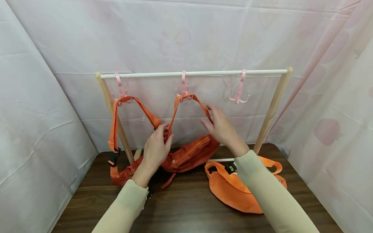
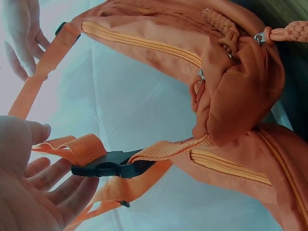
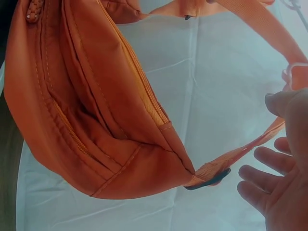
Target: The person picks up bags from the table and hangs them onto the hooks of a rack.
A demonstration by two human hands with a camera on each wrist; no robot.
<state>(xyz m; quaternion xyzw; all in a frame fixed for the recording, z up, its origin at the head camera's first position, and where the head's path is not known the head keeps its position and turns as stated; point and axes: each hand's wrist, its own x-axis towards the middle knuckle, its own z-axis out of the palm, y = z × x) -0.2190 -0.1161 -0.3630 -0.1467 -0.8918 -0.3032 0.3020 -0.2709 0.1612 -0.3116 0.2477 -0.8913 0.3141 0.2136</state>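
Note:
A red-orange waist bag (image 1: 190, 154) hangs by its orange strap (image 1: 175, 110) from the middle pink hook (image 1: 183, 79). My left hand (image 1: 154, 149) is at the strap's left side. In the left wrist view its fingers lie straight under a black buckle (image 2: 113, 164), the thumb apart from them. My right hand (image 1: 222, 126) is beside the strap's right side, fingers spread and relaxed; the right wrist view shows an open palm near the strap. A second red-orange waist bag (image 1: 123, 174) hangs from the left pink hook (image 1: 118, 81), partly hidden behind my left forearm.
A brighter orange waist bag (image 1: 236, 197) lies on the dark wooden table (image 1: 186, 215) at the right, partly under my right sleeve. A third pink hook (image 1: 240, 87) hangs on the white rail (image 1: 212, 73). Wooden posts (image 1: 272, 110) hold the rail, with pale curtains behind.

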